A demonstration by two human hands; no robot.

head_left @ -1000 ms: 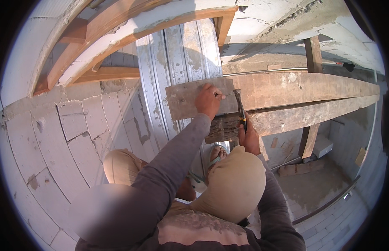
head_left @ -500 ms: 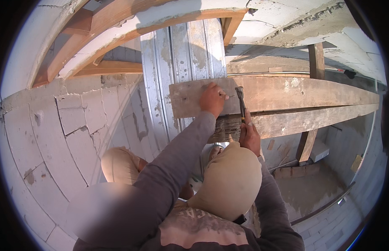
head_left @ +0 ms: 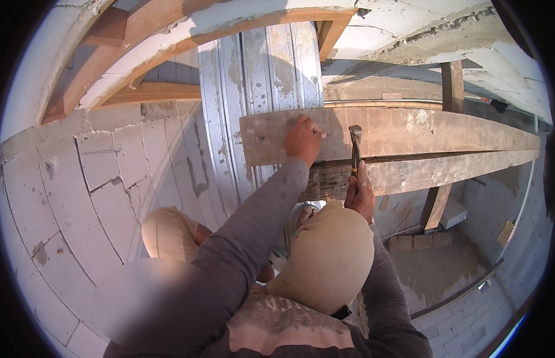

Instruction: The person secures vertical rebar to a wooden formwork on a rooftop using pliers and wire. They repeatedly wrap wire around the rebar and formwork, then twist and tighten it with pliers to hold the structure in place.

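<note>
My left hand (head_left: pixel 304 137) is closed in a pinch and rests on the upper wooden board (head_left: pixel 403 132), near its left end. A thin dark wire (head_left: pixel 330 135) sticks out from its fingertips; I cannot make out its full length. Just right of it, my right hand (head_left: pixel 361 194) grips the handle of metal pincers (head_left: pixel 355 140), whose head points away from me over the same board. The handle's lower part is hidden in the fingers. A second, rougher board (head_left: pixel 421 172) lies along the near edge of the first.
Ribbed metal sheeting (head_left: pixel 259 65) runs beneath the boards' left end. Block walls (head_left: pixel 68 197) stand left, wooden roof framing (head_left: pixel 230 34) at the far side. A wooden post (head_left: pixel 436 209) drops below the boards at the right. My bent knee (head_left: pixel 325 256) is close under my right hand.
The pincers have shifted slightly right and turned, their head now farther from my left hand. My right hand moved a little right with them. The left hand stays nearly in place.
</note>
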